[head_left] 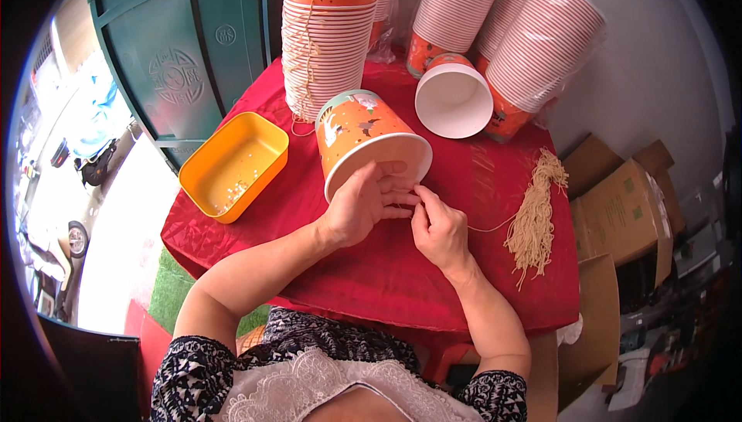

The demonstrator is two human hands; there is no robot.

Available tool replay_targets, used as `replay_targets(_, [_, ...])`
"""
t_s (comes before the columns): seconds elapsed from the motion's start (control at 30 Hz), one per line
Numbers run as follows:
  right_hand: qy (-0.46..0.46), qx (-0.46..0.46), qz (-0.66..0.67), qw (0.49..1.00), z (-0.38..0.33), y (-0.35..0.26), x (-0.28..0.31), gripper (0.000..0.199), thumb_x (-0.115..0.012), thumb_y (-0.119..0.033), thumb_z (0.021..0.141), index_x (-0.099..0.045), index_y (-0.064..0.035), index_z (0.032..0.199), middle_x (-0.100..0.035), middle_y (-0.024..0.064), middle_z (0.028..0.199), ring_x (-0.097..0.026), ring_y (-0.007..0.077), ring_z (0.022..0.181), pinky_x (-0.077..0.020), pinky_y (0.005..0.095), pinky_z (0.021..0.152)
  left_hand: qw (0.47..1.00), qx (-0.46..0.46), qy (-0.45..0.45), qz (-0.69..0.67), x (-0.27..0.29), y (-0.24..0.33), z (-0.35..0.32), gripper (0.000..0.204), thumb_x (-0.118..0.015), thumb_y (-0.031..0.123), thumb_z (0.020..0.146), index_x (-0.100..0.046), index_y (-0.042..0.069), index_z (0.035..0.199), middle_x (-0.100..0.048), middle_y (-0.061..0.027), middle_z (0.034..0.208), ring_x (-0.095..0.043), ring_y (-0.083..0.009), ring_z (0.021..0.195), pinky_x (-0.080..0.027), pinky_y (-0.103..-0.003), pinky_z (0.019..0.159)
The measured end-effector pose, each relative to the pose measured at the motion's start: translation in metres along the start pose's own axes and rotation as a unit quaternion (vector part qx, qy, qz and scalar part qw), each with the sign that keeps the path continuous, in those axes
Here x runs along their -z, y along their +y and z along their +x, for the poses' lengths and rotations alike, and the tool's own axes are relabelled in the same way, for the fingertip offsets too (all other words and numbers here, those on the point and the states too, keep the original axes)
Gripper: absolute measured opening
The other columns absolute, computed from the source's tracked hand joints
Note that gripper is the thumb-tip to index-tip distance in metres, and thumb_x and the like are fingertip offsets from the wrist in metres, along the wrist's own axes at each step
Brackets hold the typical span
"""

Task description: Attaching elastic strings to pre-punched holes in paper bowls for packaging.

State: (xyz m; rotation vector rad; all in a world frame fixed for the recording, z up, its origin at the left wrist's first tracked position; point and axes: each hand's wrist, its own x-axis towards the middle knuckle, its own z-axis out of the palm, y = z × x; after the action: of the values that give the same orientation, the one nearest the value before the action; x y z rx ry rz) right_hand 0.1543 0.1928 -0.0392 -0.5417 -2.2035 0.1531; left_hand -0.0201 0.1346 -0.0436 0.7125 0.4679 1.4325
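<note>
An orange paper bucket [363, 124] with a printed pattern and a pale green base band lies tilted on the red cloth, its white mouth toward me. In front of that mouth is my left hand [363, 202], open, its fingers stretched toward the right; whether it touches the bucket's inner wall I cannot tell. My right hand [440, 225] is closed in a pinch on a thin beige string [491, 229], close to my left fingertips. That string runs right toward a bundle of beige strings [533, 217] lying on the cloth.
A yellow plastic tub [267, 161] with small pale bits stands at left. Tall stacks of paper buckets [325, 55] line the far side, some in clear plastic [541, 43]. Another bucket [454, 101] lies facing me. Cardboard boxes [622, 209] stand right of the red-covered table [348, 287].
</note>
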Motion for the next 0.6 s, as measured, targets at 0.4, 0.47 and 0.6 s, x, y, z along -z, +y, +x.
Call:
replay_targets(0.4, [0.010, -0.002, 0.024, 1.000, -0.0006, -0.0018, 0.0006, 0.026, -0.059, 0.005, 0.083, -0.063, 0.0047, 0.109, -0.070, 0.0213, 0.090, -0.070, 0.0332, 0.073, -0.0567, 0.0377, 0.062, 1.000, 0.002, -0.004, 0.004, 0.0016, -0.0011, 0.0006, 0.060, -0.037, 0.054, 0.099, -0.043, 0.005, 0.133, -0.056, -0.0170, 0.125, -0.058, -0.0286, 0.112, -0.046, -0.047, 0.098])
replay_targets(0.47, [0.009, 0.022, 0.020, 1.000, 0.0008, -0.0038, 0.0013, 0.027, -0.059, 0.004, 0.082, -0.063, 0.0042, 0.109, -0.069, 0.0191, 0.083, -0.069, 0.0315, 0.068, -0.0562, 0.0374, 0.058, 1.000, 0.002, -0.006, 0.007, 0.0027, -0.0025, 0.0008, 0.060, -0.037, 0.055, 0.099, -0.043, 0.006, 0.133, -0.056, -0.0175, 0.126, -0.057, -0.0287, 0.113, -0.046, -0.047, 0.098])
replay_targets(0.6, [-0.018, 0.029, 0.011, 0.999, -0.0010, -0.0038, -0.0017, 0.030, -0.060, 0.004, 0.081, -0.063, 0.0021, 0.110, -0.067, 0.0153, 0.072, -0.067, 0.0288, 0.060, -0.0549, 0.0370, 0.052, 1.000, 0.007, -0.013, 0.009, 0.0040, -0.0044, 0.0016, 0.064, -0.033, 0.057, 0.099, -0.042, 0.006, 0.137, -0.055, -0.0198, 0.130, -0.054, -0.0311, 0.120, -0.041, -0.050, 0.103])
